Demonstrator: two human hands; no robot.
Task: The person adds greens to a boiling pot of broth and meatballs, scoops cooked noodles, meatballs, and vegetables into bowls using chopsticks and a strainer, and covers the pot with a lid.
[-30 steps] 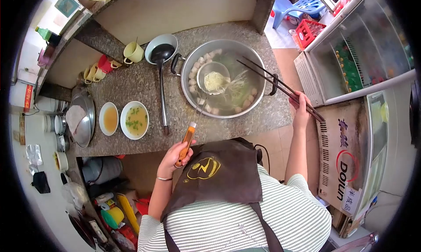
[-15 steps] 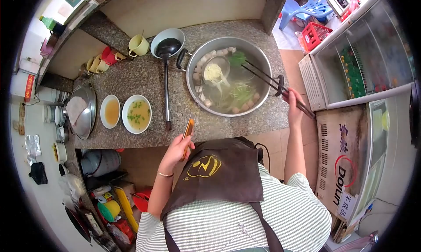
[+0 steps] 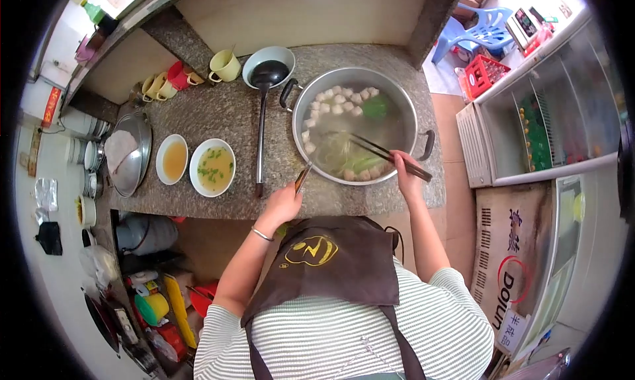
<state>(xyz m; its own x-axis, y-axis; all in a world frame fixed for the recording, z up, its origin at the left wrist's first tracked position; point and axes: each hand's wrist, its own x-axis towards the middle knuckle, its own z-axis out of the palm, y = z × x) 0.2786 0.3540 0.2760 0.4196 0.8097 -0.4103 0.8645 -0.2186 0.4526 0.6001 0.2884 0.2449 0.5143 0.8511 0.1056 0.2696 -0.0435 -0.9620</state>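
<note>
A wide metal pot (image 3: 411, 109) of cloudy broth stands on the counter. My left hand (image 3: 283, 204) is closed around the handle (image 3: 302, 179) of a strainer at the pot's near left side; its basket is down in the broth and hard to make out. Over the right rim, my right hand (image 3: 407, 175) grips dark chopsticks (image 3: 372, 148), whose tips are in the broth beside pale noodles (image 3: 339, 148). Pale balls (image 3: 338, 105) float along the back and left. A green leaf (image 3: 375, 107) floats at the back right, with more greens near the front.
Left of the pot, a black ladle (image 3: 262, 128) rests in a bowl (image 3: 283, 53). Farther left stand a soup bowl with chopped greens (image 3: 214, 169), a smaller broth bowl (image 3: 173, 162) and a metal basin (image 3: 141, 156). Cups (image 3: 225, 66) line the back wall; a glass-doored fridge (image 3: 562, 102) is at right.
The strainer with noodles has gone from above the broth down into it. My right hand and chopsticks have moved left and nearer. The floating balls have spread, and the view has shifted slightly.
</note>
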